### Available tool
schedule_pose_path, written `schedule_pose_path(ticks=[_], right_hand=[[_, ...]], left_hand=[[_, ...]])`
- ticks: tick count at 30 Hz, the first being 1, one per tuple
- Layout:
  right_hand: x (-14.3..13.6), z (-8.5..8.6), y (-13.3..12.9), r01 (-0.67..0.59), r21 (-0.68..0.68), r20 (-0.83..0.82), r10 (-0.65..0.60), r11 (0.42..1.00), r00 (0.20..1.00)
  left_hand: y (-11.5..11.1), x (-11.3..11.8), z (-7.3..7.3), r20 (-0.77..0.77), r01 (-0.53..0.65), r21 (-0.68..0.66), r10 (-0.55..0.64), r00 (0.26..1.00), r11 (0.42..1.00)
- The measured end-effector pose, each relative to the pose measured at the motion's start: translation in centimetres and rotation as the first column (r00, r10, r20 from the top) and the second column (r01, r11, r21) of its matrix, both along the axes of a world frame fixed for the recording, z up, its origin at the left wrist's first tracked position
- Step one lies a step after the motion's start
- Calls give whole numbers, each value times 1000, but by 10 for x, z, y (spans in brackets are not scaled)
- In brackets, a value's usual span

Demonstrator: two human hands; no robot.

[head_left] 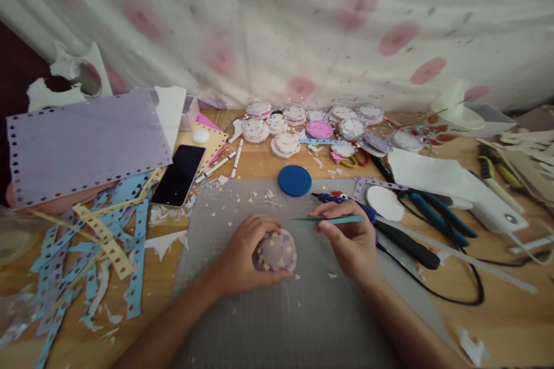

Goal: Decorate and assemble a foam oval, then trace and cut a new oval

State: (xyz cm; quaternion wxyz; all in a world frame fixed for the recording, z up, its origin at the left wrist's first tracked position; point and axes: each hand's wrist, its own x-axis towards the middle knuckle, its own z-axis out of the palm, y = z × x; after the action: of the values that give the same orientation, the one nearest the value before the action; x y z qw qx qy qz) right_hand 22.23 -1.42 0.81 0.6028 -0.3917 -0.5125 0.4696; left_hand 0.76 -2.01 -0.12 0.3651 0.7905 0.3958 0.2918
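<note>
Near the middle of the grey mat [242,323], my left hand [255,251] grips a small round piece [278,251] by its edge, thumb at the front and fingers behind. Pale yellow bits dot its mauve-grey top. To the right, my right hand [348,236] pinches thin teal tweezers [346,219], their tip pointing left above the mat, apart from the round piece. Behind both hands lies a blue disc [294,180]. A dark blue tool [331,198] with a cord lies partly hidden behind my right hand.
Decorated round pieces [287,144] line the back. Left are a phone [179,176], a lilac sheet [86,147] and punched paper strips [137,259]. On the right lie a white disc [385,203], a black-handled tool [407,244], teal pliers [441,216] and a white glue gun [489,199].
</note>
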Motion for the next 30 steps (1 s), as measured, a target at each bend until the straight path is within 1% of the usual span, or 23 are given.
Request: schedule_pose_path(ticks=[2, 4, 6, 7, 9, 12, 15, 17, 21, 27, 30], right_hand=[[1, -4, -3, -31, -22, -31, 30, 999, 999], [1, -5, -8, -64, -45, -51, 62, 997, 997], [0, -3, -12, -94, -65, -56, 91, 993, 994], [-1, -2, -14, -103, -75, -53, 99, 992, 994], [-3, 2, -16, -100, -93, -36, 97, 991, 995], [-6, 7, -19, -51, -97, -5, 51, 994, 999], [-8, 10, -20, -5, -93, 25, 7, 996, 1000], [-9, 11, -20, -6, -93, 36, 10, 996, 999], [-12, 11, -20, -15, -81, 49, 19, 997, 999], [-13, 9, -21, -26, -146, 65, 36, 989, 997], [-14, 9, -22, -17, -123, 58, 25, 992, 998]], left_hand=[[-2, -2, 0, 37, -36, -107, 40, 999, 994], [-3, -4, -1, 60, -53, -213, 67, 996, 976], [-1, -5, -1, 76, -51, -267, 73, 994, 962], [0, -5, -1, 84, -48, -269, 73, 994, 962], [2, -4, 0, 105, -43, -236, 70, 992, 971], [4, -3, 4, 121, -54, -135, 71, 990, 989], [2, -1, 8, 90, -68, -37, 71, 993, 997], [1, 0, 9, 58, -64, 5, 64, 996, 998], [-2, 1, 9, 13, -36, 39, 36, 999, 999], [-2, 1, 10, -31, -5, 71, 7, 999, 997], [-1, 1, 11, -61, 2, 118, 5, 998, 993]])
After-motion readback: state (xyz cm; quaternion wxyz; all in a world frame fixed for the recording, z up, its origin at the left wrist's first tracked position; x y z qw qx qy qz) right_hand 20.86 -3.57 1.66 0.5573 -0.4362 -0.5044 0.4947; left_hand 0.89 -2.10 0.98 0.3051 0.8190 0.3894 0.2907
